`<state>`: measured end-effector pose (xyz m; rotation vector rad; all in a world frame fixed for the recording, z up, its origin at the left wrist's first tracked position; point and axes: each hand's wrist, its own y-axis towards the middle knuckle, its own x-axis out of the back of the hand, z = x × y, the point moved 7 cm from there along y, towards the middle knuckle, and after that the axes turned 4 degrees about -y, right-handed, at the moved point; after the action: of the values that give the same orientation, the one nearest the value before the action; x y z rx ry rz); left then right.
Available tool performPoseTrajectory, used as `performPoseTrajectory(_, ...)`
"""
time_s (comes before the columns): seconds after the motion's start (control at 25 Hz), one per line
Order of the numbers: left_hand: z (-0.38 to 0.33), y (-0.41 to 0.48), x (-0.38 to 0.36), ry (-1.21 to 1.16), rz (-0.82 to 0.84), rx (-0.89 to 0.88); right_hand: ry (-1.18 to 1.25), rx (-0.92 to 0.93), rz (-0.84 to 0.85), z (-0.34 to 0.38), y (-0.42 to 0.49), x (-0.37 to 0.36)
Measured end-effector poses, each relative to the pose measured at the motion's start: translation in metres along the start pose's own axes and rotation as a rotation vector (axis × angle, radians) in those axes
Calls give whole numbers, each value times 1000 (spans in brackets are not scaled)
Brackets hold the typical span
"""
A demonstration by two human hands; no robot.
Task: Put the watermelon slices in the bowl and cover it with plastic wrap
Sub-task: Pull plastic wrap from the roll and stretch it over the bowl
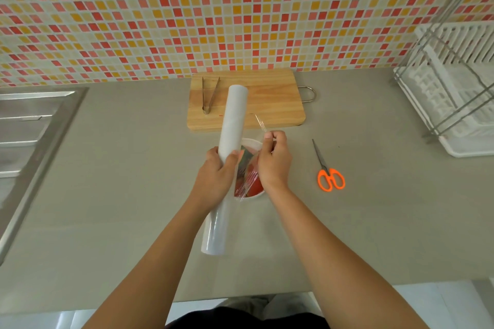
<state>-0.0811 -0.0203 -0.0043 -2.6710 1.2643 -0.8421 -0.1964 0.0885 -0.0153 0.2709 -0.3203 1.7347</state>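
Gripping the long white plastic-wrap roll (232, 125) mid-length, the left hand (217, 171) closes its grip fully. The right hand (275, 160) pinches the clear film edge (260, 124), just right. Red watermelon slices (255, 185) fill the white round bowl (254, 144) beneath both hands on the grey tabletop (128, 181).

No legible text, labels, brands, numbers or signs on anything in view.

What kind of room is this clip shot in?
Most likely a home kitchen: a steel sink set into the counter, a dish rack, and a wooden cutting board against a mosaic tile backsplash.
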Motion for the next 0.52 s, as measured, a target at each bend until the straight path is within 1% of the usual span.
performPoseTrajectory(0.2, -8, 4, 6, 111, -88, -135, 22, 22, -6, 3, -3, 3)
performPoseTrajectory(0.32, -11, 6, 12, 65, -32, -110, 149, -47, 12, 2, -5, 7)
performPoseTrajectory(0.4, -11, 10, 20, 30, 16, -82, 166, -111, 59, -7, -13, 8)
performPoseTrajectory(0.44, -12, 12, 25, 11, 42, -74, 173, -129, 106, -12, -20, 5)
performPoseTrajectory(0.52, -14, 17, 34, -37, 90, -75, 290, -184, 246, -19, -38, -8)
